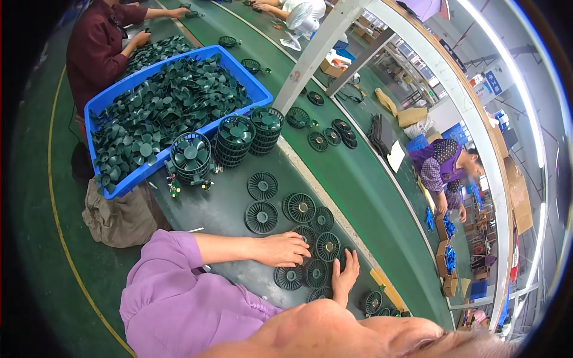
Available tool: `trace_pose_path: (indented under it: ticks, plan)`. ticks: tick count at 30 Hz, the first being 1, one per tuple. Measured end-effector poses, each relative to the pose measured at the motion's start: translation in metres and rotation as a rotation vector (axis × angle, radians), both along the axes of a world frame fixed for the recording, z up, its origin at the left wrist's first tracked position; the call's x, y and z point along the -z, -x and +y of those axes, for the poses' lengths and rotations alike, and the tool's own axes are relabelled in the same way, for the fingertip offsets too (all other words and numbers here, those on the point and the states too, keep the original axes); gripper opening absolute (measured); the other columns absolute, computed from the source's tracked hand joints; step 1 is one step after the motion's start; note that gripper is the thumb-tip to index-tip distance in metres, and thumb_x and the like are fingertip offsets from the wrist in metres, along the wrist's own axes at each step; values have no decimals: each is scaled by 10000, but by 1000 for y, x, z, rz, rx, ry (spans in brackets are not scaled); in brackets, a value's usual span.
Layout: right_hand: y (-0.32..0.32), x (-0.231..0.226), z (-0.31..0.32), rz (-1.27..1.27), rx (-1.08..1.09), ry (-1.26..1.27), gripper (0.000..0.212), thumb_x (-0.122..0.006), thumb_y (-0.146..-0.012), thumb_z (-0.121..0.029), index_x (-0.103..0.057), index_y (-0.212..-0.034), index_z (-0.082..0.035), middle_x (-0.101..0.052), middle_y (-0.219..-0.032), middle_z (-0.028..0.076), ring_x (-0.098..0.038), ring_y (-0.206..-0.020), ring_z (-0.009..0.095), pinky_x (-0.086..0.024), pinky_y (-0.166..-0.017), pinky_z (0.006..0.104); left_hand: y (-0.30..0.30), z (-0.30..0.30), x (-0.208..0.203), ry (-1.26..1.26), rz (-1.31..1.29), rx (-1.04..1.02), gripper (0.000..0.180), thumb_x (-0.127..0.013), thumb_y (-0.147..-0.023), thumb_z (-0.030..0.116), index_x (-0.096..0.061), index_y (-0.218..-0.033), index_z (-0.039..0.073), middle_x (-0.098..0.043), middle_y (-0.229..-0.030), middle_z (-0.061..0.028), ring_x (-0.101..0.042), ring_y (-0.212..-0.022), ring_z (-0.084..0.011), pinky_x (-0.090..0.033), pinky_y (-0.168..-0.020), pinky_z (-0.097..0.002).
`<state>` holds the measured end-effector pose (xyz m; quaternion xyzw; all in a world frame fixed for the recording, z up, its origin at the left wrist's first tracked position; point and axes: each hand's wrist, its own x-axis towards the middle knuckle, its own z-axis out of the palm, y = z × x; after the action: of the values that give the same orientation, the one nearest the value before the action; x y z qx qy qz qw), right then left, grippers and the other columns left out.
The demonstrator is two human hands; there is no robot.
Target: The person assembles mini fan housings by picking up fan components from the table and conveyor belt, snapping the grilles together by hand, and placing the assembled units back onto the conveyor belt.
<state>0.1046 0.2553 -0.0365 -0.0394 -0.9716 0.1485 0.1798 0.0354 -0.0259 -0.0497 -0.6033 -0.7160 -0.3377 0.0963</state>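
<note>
My left hand (283, 249) lies over the bench with its fingers stretched out, the fingertips on a dark green round fan grille (304, 233). To its right my right hand (345, 278) has thumb and fingers apart, beside a ribbed grille with a copper-coloured centre ring (327, 246). A dark piece shows between that thumb and the fingers; its kind cannot be made out. Around both hands lie several more round grilles, among them one grille (316, 273) between the hands and another grille (261, 217) beyond my left hand.
A blue crate (261, 89) full of dark green fan blades (145, 147) stands at the far left. Stacked fan housings (236, 140) are beside it. A green conveyor belt (334, 185) carries grilles past a white post (310, 65). Co-workers sit at the far left and across the belt.
</note>
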Motion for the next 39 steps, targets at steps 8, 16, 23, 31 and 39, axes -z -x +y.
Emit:
trace_pose_path:
  ticks: [8, 16, 23, 31, 39]
  plan:
    - [2, -1, -2, -4, 14, -1, 509, -687, -811, -259, -541, -1278, -119, -444, -1392, 172, -437, -1248, 361, -325, -1047, 469, 5, -1, -5, 3, -82, 24, 199, -633, -858, 222, -634, -1023, 111, -548, -1278, -53, -464, -1247, -252, -359, -1019, -444]
    - [6, -8, 2, 7, 22, 11, 509, -679, -815, -274, -540, -1282, -127, -440, -1397, 173, -434, -1250, 370, -328, -1049, 459, 11, 6, -18, 40, -146, 20, 221, -654, -825, 181, -632, -1031, 103, -558, -1258, -58, -476, -1234, -259, -368, -1001, -428]
    - [4, -9, 3, 23, -7, 35, 555, -724, -773, -295, -547, -1267, -116, -436, -1385, 184, -427, -1249, 371, -309, -1056, 484, 56, 12, -56, -22, -97, -164, 251, -634, -844, 159, -623, -1086, 96, -605, -1207, -71, -542, -1163, -279, -456, -945, -419]
    - [-2, -7, -1, -6, 7, 71, 554, -726, -773, -294, -549, -1261, -100, -427, -1390, 196, -410, -1276, 368, -286, -1077, 502, 257, 58, -46, -11, 58, -782, 388, -579, -835, 96, -527, -1219, 90, -515, -1283, -142, -429, -1267, -327, -343, -1021, -539]
    - [1, -7, 8, 11, 27, 60, 550, -744, -754, -303, -567, -1233, -98, -436, -1381, 179, -416, -1275, 352, -295, -1070, 522, 362, 35, -30, 453, -376, -1091, 414, -487, -865, 107, -505, -1278, 138, -415, -1420, -98, -398, -1301, -328, -380, -995, -593]
